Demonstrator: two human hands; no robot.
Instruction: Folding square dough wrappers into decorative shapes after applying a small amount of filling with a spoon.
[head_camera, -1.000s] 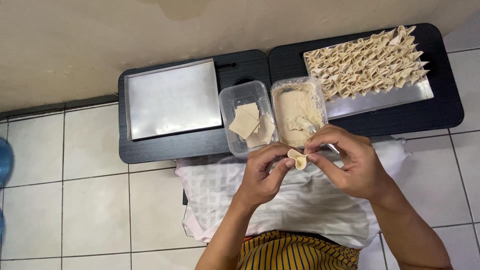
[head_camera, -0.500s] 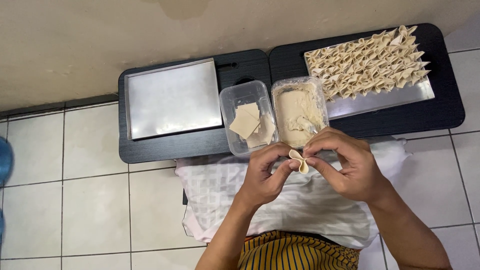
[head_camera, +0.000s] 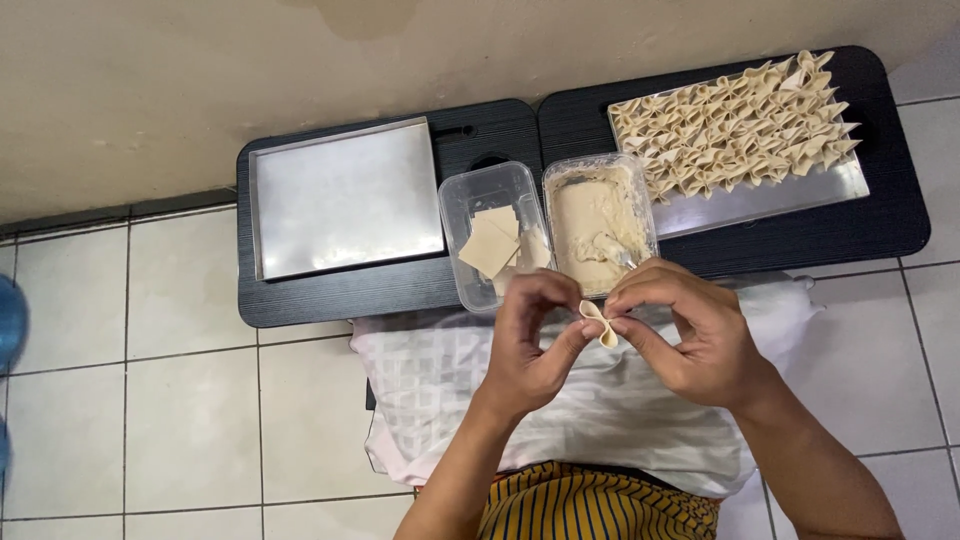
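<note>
Left hand: the left hand (head_camera: 530, 345) sits just below the middle of the frame, fingers curled, thumb and forefinger pinching one end of a small folded dumpling (head_camera: 599, 322).
Right hand: the right hand (head_camera: 700, 340) is just right of centre, its fingertips pressed onto the other end of the same dumpling, so both hands meet on it.
Dumpling: pale dough, folded and pinched in at the middle, held in the air above a white checked cloth (head_camera: 450, 390) and just below the two plastic tubs.
Wrapper tub: a clear plastic container (head_camera: 470, 200) above the left hand holds a few square dough wrappers (head_camera: 490, 245), lying flat and slightly fanned.
Filling tub: a second clear container (head_camera: 640, 180) touches the first on its right and holds a pale paste filling (head_camera: 585, 215); something lies in the paste near its lower edge, too unclear to name.
Empty tray: a shiny metal tray (head_camera: 345, 200) lies at centre left on a low black table (head_camera: 340, 295).
Full tray: in the upper right, another metal tray (head_camera: 760, 205) on a second black table (head_camera: 880, 225) carries rows of folded dumplings (head_camera: 735, 120) covering most of it, with a bare strip along its lower edge.
Floor: white tiles (head_camera: 130, 400) fill the lower left.
Clothing: striped yellow and dark fabric (head_camera: 590, 505) shows at the bottom centre.
</note>
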